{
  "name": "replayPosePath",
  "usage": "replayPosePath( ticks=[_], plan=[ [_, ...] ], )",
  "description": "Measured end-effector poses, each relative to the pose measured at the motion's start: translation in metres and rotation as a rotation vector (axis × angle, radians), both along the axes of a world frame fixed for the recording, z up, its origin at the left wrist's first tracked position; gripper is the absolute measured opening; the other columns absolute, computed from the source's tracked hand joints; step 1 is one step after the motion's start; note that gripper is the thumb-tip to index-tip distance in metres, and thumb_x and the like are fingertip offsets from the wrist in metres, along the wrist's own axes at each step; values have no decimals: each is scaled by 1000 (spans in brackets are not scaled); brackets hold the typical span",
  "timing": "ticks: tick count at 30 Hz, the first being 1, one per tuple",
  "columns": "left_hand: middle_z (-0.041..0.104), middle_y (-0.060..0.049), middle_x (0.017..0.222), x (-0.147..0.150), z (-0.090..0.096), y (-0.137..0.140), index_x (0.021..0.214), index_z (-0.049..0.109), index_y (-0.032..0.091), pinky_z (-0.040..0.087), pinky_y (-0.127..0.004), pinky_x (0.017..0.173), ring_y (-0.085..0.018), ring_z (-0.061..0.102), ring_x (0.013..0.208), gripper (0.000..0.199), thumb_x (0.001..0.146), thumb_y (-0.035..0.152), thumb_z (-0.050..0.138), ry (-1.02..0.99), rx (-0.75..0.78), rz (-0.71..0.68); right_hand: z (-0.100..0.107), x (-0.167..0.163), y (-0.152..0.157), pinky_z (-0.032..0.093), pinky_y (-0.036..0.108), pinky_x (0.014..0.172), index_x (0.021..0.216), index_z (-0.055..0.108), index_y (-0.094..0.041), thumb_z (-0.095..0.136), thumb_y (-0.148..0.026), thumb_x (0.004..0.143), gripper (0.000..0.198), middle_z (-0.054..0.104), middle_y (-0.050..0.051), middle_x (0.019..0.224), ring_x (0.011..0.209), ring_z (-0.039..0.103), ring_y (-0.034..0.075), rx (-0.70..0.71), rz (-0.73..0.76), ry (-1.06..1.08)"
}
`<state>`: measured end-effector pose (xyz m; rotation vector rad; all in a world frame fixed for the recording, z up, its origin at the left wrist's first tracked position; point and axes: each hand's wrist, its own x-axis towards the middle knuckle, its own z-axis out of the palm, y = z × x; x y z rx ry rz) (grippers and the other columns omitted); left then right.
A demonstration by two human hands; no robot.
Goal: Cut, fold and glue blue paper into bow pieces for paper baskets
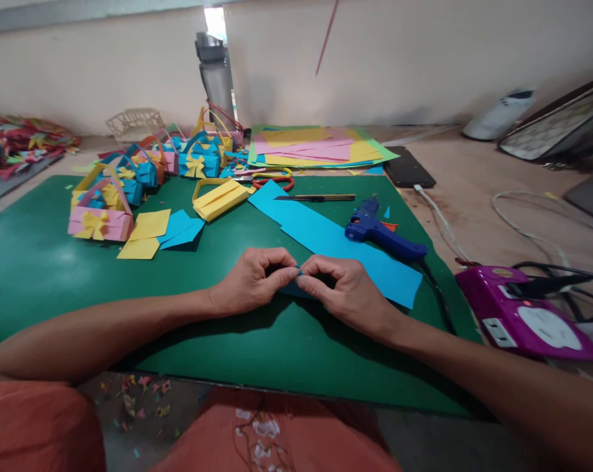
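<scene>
My left hand [259, 278] and my right hand [343, 285] meet above the green mat, thumbs and forefingers pinched on a small piece of blue paper [296, 288]. Most of that piece is hidden behind my fingers. Just beyond my hands lie long strips of blue paper [320, 233]. A blue glue gun [382, 233] rests partly on them, near my right hand. A dark, slim cutter-like tool [320, 197] lies across their far end. To the left of it is a yellow paper basket [222, 200] lying on its side.
Several small paper baskets [102, 219] stand at the left, near folded yellow paper [143, 233]. Scissors [271, 178] and stacked coloured sheets [320, 147] lie at the back. A purple power strip [527, 314], cables and a phone [409, 167] are at the right.
</scene>
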<state>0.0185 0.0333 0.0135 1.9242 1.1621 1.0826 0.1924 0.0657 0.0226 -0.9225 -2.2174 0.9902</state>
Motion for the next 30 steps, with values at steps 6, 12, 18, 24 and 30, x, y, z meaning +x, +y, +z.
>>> replayPosePath(
  ticks=[6,12,18,24,30],
  plan=[
    [54,3,60,0,0,0,71,59,12,35,-17,52,-6,44,56,16,84,20,54,-15,-32,3,0,1,1,35,23,54,62,54,-18,52,-27,80,21,56,-2,62,56,46,9,13,22,-11],
    [55,2,62,0,0,1,71,58,12,36,-18,56,-7,46,59,16,84,21,53,-9,-27,0,0,2,1,36,24,55,63,55,-18,53,-27,81,20,56,-2,63,57,47,9,8,40,-15],
    [55,2,62,1,1,0,71,56,13,37,-18,55,-8,45,58,16,83,21,52,35,-12,-22,-1,3,2,37,24,57,65,56,-18,53,-25,81,17,58,0,66,60,49,10,25,63,-38],
    [49,4,58,1,1,-2,68,54,13,34,-17,53,-6,41,55,18,84,20,50,106,15,-52,-3,5,3,39,25,62,65,55,-17,55,-22,80,16,60,1,70,64,51,11,74,128,-45],
    [49,3,58,0,-1,-2,68,53,13,33,-17,53,-7,40,55,19,85,21,50,137,55,-76,-7,9,3,40,26,63,72,56,-16,54,-24,84,15,62,4,75,68,52,13,208,168,-81]
  ],
)
